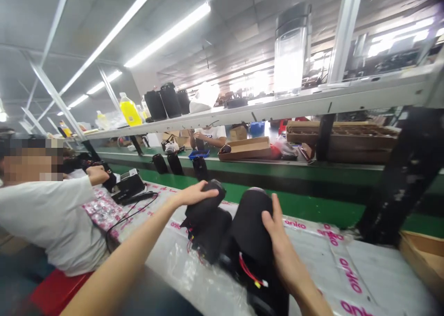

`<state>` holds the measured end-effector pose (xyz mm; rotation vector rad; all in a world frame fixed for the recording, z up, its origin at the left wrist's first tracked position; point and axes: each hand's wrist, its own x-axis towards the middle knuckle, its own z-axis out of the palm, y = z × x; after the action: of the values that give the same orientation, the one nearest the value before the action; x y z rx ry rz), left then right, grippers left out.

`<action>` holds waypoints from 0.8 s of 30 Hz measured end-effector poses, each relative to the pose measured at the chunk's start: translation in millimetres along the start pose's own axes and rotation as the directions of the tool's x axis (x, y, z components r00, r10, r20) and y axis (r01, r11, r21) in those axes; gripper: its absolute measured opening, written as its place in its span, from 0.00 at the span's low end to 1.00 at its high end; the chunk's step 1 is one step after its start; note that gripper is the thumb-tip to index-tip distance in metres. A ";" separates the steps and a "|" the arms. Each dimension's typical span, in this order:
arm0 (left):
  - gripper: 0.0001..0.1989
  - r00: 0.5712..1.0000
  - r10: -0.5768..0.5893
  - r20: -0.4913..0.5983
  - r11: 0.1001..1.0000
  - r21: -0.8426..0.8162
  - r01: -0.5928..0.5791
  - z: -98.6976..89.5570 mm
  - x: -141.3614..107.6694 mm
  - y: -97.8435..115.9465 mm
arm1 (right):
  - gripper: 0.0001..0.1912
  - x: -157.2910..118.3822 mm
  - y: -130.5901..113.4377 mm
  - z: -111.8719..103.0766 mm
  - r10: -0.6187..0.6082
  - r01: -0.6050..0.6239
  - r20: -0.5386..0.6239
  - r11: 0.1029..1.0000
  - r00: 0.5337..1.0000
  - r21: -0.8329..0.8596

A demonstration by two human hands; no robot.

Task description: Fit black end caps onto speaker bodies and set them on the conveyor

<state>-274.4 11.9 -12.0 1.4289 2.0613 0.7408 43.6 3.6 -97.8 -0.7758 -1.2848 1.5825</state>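
Note:
My left hand (197,194) is closed over the upper end of a black cylindrical speaker body (203,204), which tilts above another dark cylinder (213,235). Thin coloured wires hang by these pieces. Against the right side of a larger black cylindrical speaker body (251,219) lies my right hand (279,237), thumb on the near face and fingers along the edge. Red wires (248,267) with small white and yellow connectors show in front of this cylinder. More black material lies below it, its shape partly hidden by my right hand.
Printed plastic sheeting (322,260) covers the bench. Beyond runs a green conveyor belt (312,205) with several black cylinders (175,163). A shelf (243,114) crosses above, holding a glass jar (290,52). A co-worker (52,214) sits at left; a cardboard box (423,260) stands right.

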 end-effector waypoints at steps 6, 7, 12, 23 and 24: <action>0.28 0.999 0.045 0.018 0.989 0.141 -0.047 30.5 3.0 -12.9 | 0.43 12.4 -0.2 53.5 0.031 0.117 0.200 0.723 0.979 -0.681; 0.26 0.999 0.051 0.015 0.990 0.134 -0.052 29.6 2.1 -16.7 | 0.40 11.2 0.9 58.3 0.034 0.135 0.209 0.664 0.977 -0.735; 0.31 0.995 0.099 -0.014 0.994 0.038 -0.099 22.5 -3.5 -33.2 | 0.47 13.0 13.9 57.3 0.007 0.233 0.319 0.668 0.948 -0.707; 0.34 0.981 0.022 -0.193 0.867 -0.486 -0.115 0.8 -156.9 -156.9 | 0.23 -40.3 49.8 -20.2 -0.204 0.348 0.311 0.770 0.928 -0.535; 0.34 0.979 -0.051 -0.198 0.843 -0.534 -0.064 6.5 -188.4 -183.9 | 0.20 -49.6 55.1 -29.2 -0.203 0.349 0.331 0.805 0.922 -0.479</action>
<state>-333.4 -219.3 -123.4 1.0661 1.7755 1.3936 73.5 -32.6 -162.2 -0.6708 -1.9899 1.1164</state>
